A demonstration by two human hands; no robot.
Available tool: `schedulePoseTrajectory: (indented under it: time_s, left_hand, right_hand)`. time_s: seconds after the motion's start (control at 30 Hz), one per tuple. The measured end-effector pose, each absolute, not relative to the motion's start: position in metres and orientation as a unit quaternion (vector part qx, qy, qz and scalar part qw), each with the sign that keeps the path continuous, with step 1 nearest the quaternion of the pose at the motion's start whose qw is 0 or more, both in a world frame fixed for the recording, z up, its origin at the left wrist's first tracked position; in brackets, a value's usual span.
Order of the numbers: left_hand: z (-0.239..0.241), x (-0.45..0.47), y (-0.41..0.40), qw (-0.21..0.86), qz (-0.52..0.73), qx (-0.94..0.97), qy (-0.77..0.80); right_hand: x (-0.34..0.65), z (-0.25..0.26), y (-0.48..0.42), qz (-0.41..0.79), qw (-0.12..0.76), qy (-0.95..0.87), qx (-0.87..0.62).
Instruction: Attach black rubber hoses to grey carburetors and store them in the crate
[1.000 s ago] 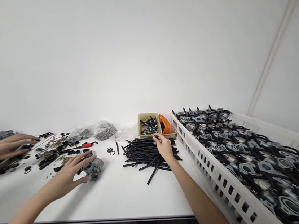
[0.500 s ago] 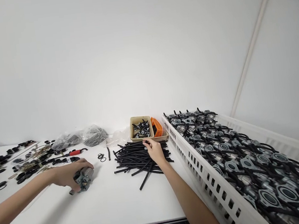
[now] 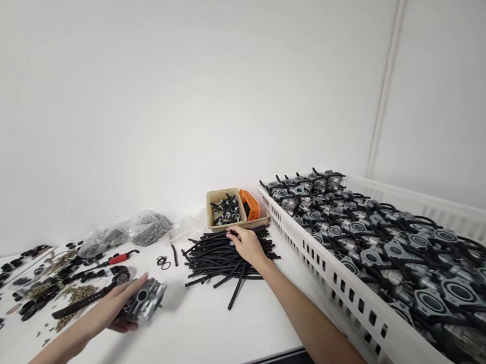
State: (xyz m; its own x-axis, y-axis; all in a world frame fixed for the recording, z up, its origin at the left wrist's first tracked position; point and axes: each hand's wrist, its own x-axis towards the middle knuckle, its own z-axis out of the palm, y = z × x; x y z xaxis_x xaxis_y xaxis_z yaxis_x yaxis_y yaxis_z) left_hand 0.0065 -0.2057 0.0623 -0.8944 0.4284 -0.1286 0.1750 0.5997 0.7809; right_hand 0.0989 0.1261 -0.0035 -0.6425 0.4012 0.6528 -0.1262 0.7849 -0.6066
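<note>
A grey metal carburetor is gripped in my left hand, held just above the white table with its round opening turned up. My right hand hovers over a heap of cut black rubber hoses. Its thumb and forefinger are pinched around a small dark piece, too small to make out. Beyond that hand stands a beige tray of small metal and black fittings, beside an orange basket.
On the right, a large white crate holds rows of carburetors with black hoses. Left lie a red-handled tool, scattered black rings and caps, brass-coloured small parts and plastic bags. Several O-rings lie mid-table.
My left hand has turned the carburetor over, so its opening now faces up. My right hand keeps its pinch above the hoses. The view has shifted slightly.
</note>
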Motion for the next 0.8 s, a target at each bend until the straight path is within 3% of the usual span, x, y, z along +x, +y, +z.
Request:
schedulePoseTrajectory:
  time_s: [0.1,0.27,0.63,0.8]
  left_hand:
    - [0.060,0.028,-0.189,0.306,0.434,0.103,0.841]
    - [0.053,0.029,-0.179,0.423,0.401,0.143,0.800]
    - [0.037,0.029,-0.174,0.245,0.521,0.146,0.805]
    - [0.018,0.046,-0.179,0.076,0.463,0.169,0.867]
  right_hand:
    - [0.100,-0.003,0.125,0.314,0.409,-0.852,-0.084]
    - [0.101,-0.003,0.124,0.301,0.410,-0.857,-0.086]
    - [0.101,-0.002,0.123,0.300,0.399,-0.862,-0.088]
    - [0.101,-0.001,0.122,0.302,0.395,-0.863,-0.089]
